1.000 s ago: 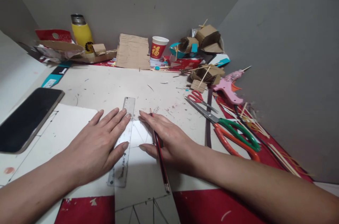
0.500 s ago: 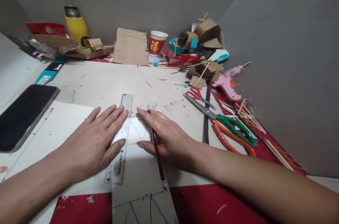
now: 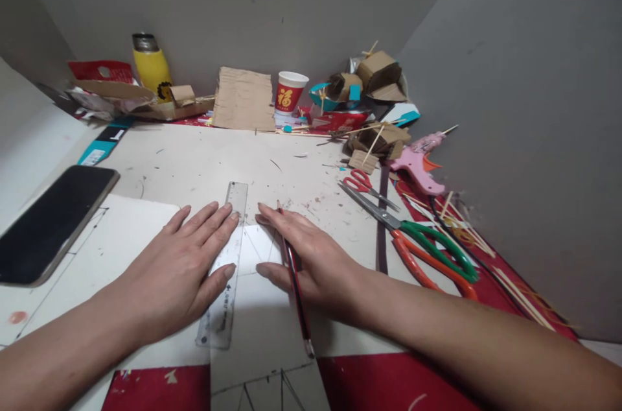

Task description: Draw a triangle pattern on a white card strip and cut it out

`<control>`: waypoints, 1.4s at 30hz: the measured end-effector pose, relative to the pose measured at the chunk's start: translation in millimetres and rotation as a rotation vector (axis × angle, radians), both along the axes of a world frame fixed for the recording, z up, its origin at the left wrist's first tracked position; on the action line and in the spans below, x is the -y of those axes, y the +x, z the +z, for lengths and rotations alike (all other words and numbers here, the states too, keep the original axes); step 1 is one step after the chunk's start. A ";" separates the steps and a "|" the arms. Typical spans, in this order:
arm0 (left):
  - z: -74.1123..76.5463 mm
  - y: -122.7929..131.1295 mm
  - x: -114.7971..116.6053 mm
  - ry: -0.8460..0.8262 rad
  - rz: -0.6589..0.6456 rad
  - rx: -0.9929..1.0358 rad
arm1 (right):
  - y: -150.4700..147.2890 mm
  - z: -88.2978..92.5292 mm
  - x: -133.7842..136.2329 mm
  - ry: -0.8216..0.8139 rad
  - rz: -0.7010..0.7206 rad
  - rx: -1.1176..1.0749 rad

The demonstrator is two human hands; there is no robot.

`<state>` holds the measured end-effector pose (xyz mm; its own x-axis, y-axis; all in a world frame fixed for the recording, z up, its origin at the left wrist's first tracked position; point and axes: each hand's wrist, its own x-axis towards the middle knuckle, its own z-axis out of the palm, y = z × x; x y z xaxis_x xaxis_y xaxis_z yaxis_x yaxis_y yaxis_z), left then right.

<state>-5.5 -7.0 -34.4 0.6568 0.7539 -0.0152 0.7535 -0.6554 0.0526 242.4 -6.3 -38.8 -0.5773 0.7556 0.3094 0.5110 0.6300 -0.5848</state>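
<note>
My left hand lies flat with fingers spread, pressing on a clear plastic ruler that runs lengthwise over a white sheet with pencilled lines. My right hand also lies flat on the sheet just right of the ruler, with a red and black pencil tucked between its fingers, the pencil's end pointing back toward me. The two hands' fingertips nearly meet at the ruler's far end.
A black phone lies at the left on white board. Large green and orange scissors, small red scissors and a pink glue gun lie right. A yellow bottle, cardboard sheet, red paper cup and cardboard scraps line the back wall.
Both hands stay flat on the ruler and sheet; only the view shifts slightly, down and then back up.
</note>
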 end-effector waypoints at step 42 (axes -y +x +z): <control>1.8 1.4 -0.7 -0.021 0.003 0.005 | -29.5 10.0 -6.4 -0.933 -0.357 -0.860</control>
